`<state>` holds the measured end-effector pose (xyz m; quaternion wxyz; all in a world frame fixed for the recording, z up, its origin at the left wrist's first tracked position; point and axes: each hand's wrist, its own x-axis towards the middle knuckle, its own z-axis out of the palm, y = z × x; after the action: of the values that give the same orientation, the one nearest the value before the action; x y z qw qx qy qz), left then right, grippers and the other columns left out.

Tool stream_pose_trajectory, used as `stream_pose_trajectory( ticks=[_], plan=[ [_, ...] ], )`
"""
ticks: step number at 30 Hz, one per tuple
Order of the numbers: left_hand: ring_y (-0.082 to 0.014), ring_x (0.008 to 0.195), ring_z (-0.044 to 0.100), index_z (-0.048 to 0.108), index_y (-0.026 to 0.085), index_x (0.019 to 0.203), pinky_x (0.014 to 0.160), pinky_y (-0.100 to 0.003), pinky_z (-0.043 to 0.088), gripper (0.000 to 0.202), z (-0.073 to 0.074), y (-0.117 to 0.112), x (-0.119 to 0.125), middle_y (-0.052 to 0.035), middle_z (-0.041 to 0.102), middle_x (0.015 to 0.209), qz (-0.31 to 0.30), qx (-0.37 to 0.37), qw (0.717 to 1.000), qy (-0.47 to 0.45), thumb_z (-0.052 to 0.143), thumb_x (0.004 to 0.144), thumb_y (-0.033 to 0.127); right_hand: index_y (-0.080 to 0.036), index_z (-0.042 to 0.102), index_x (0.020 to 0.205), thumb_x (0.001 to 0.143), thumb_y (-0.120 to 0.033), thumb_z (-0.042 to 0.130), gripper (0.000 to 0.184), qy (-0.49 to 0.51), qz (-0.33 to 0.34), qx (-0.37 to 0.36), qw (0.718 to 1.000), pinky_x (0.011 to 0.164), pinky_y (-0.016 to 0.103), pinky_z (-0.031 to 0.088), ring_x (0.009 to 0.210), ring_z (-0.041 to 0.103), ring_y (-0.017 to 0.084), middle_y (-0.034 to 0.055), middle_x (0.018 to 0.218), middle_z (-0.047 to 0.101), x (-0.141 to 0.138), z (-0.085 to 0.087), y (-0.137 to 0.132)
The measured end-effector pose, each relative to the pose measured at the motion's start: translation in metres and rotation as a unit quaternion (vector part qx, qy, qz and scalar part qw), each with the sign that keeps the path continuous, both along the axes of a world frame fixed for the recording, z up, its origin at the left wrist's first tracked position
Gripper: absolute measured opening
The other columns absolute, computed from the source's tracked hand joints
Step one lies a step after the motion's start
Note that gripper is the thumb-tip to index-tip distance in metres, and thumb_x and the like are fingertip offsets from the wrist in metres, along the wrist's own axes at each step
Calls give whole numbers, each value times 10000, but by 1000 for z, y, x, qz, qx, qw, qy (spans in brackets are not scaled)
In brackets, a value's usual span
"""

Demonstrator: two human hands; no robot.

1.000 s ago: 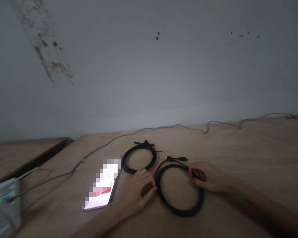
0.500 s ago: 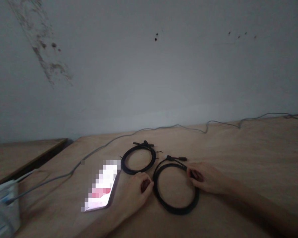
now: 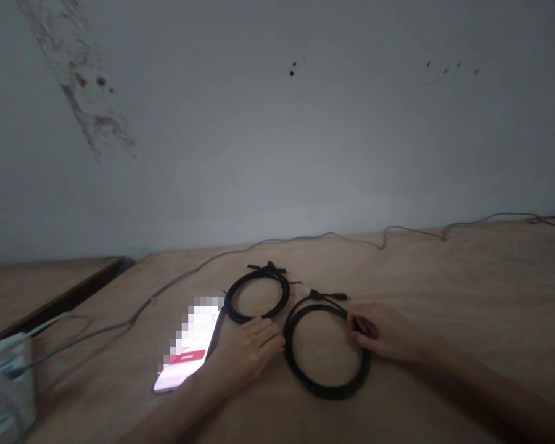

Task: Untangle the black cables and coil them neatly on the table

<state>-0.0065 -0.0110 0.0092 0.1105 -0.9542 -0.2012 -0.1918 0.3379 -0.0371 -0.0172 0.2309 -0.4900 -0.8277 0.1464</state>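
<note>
A black cable [image 3: 335,392] lies wound in a ring on the wooden table, with its plug ends [image 3: 326,295] at the top. Its right side is between the thumb and curled fingers of my right hand [image 3: 383,332]. On the ring's left edge, my left hand [image 3: 254,348] rests palm down, fingers loosely bent and their tips at the cable; its thumb is hidden. Just beyond my left hand is a second coiled black cable [image 3: 231,312], tied with thin twist ties. A lit phone [image 3: 192,356] lies left of my left hand, partly covered by my forearm.
A grey cord [image 3: 176,280] runs along the back of the table [image 3: 467,296] near the wall. It leads to a white box-like object [image 3: 9,382] at the left edge. A dark gap [image 3: 69,302] separates this table from another surface.
My left hand has rolled over from a curled, thumb-up pose to palm down, and its forearm covers more of the phone. My right hand and both coils stay nearly in place.
</note>
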Motion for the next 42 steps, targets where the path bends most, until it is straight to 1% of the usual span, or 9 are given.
stream_pose_trajectory(
  ticks=[5,10,13,18,22,25,32,36,42],
  plan=[
    [-227,830,648,649,189,935,776,-336,510,272,-7,0,2,-63,690,870,33,-37,999,-12,410,1065,173,-234,621,860,848,-245,638,23,-5,-3,11,1000,656,296,420,704,567,187,7,797,657,-2,3,-1],
    [-209,808,652,561,211,931,704,-301,474,183,-8,-6,7,-37,678,901,156,-208,962,-82,423,1051,225,-230,634,880,820,-179,624,80,-11,-4,10,1000,665,288,413,698,568,172,-5,801,661,-2,2,0],
    [-202,778,641,522,221,913,698,-299,447,193,-7,-9,8,-13,663,846,175,-251,945,-115,395,1056,247,-229,646,870,796,-156,621,107,-7,-7,6,1000,627,272,387,662,553,158,-20,753,636,-4,1,1],
    [-207,776,650,497,227,928,704,-302,440,174,-11,-9,8,-15,674,842,176,-267,935,-155,371,1047,239,-215,666,830,737,-140,628,126,13,-60,-19,998,570,252,353,601,534,143,-32,666,600,-7,-1,2],
    [-228,752,656,518,221,946,689,-319,438,180,-9,-7,5,-38,675,835,223,-245,929,-168,366,1036,256,-209,679,816,701,-152,632,137,-4,-104,-46,993,550,253,332,589,538,150,-31,630,582,-1,-5,8],
    [-230,727,658,524,221,912,667,-317,434,194,-7,-6,2,-42,673,810,242,-238,924,-177,370,1025,256,-203,669,786,708,-177,623,95,-14,-121,-32,992,574,267,343,619,545,165,-12,661,590,6,-8,12],
    [-208,673,625,583,221,922,627,-295,410,155,-1,-13,7,-23,662,781,224,-219,935,-169,455,992,274,-214,625,804,748,-151,568,101,-38,-109,1,993,595,270,323,632,535,164,-15,673,592,3,0,9],
    [-200,664,610,588,212,889,620,-290,394,123,4,-14,8,-22,652,759,233,-221,935,-148,480,945,225,-217,632,842,729,-144,578,145,-45,-111,-13,993,593,272,323,633,541,167,-22,673,588,3,0,9],
    [-162,587,518,608,207,865,565,-264,344,220,-3,-12,8,21,554,653,221,-267,911,-224,503,989,355,-222,646,840,797,-196,601,68,-33,-81,-5,996,617,283,372,641,550,172,-16,683,597,4,-3,9]
  ],
)
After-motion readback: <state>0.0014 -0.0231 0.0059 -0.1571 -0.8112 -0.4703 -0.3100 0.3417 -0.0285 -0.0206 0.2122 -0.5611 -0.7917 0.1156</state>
